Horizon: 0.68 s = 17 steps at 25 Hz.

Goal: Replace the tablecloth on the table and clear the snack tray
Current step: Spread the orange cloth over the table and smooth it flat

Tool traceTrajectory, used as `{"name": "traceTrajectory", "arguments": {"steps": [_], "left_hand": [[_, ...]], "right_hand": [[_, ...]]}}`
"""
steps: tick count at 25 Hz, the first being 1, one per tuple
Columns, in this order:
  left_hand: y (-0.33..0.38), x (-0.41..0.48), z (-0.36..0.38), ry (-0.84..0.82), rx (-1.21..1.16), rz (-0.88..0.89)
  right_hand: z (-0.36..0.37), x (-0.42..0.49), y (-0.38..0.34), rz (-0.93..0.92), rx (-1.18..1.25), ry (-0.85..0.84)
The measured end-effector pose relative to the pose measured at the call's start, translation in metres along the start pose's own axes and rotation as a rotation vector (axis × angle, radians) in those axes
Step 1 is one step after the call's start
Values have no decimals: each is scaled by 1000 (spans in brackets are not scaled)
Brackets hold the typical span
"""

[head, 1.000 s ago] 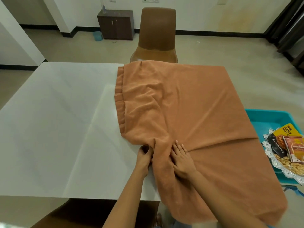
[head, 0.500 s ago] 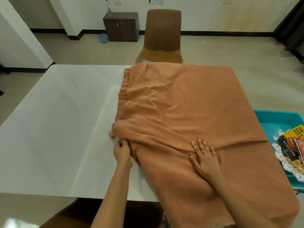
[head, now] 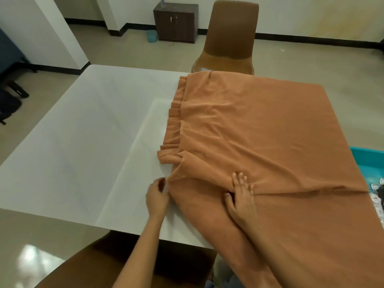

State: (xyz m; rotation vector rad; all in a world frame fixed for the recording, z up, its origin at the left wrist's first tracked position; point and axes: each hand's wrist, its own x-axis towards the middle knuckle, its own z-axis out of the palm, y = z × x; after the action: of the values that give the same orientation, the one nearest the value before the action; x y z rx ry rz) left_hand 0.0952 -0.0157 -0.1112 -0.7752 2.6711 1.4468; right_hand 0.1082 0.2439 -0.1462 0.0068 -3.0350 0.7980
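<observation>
White table [head: 87,142], half-spread orange tablecloth [head: 259,132], brown chair [head: 228,38] behind

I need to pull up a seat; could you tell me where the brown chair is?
The brown chair stands at the table's far edge, just behind the orange tablecloth.

The left half of the bench [head: 83,142] was left bare and passable; the right half was covered by bunched tablecloth [head: 259,132].

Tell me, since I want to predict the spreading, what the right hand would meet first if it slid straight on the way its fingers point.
The right hand lies flat on the orange tablecloth, fingers pointing toward the far edge. It would probably meet only more cloth, then the brown chair beyond.
</observation>
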Motion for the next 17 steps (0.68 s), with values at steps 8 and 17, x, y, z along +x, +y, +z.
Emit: {"name": "traceTrajectory", "arguments": {"steps": [8,17], "left_hand": [[45,-10,24,-569,-288,-213],[0,43,-88,524,-75,-318]], "right_hand": [[27,1,-34,-264,-21,-138],[9,23,10,-69,-240,-101]]}}
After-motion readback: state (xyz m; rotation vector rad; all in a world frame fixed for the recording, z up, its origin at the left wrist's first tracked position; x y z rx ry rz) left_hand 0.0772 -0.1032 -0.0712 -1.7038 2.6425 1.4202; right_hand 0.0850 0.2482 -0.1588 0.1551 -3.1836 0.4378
